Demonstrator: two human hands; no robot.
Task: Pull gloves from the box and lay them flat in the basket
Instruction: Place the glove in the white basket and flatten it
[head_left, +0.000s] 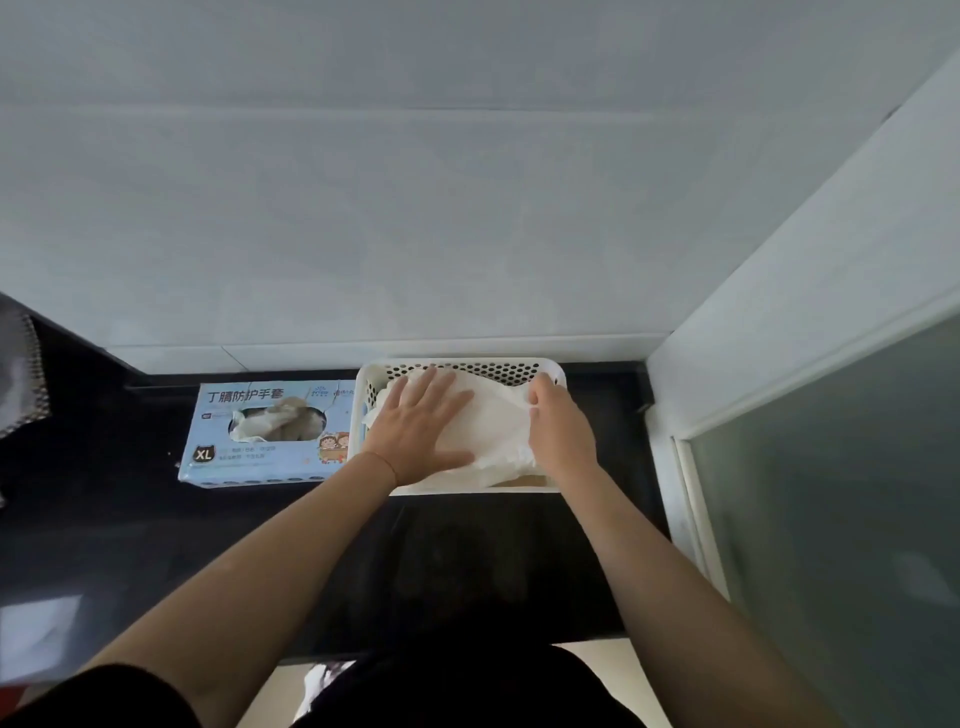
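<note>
Pale blue glove box (260, 434) lying flat, oval opening up, white gloves (493, 421) spread in white perforated basket (470, 370) just beside it

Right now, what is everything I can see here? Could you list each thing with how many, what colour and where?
Glove box: one, pale blue, on the counter, left of the basket, gloves showing in its opening.
Basket: one, white, perforated, at the back of the counter by the wall.
Gloves: a whitish layer, number unclear, lying in the basket.
Counter: one, black.
Cloth: one, grey, hanging at the far left.
Wall: pale grey-white, behind the counter.
Glass panel: one, frosted, white frame, at right.
Left hand: fingers straight, pressing the gloves flat.
Right hand: pinches the gloves' far edge.
</note>
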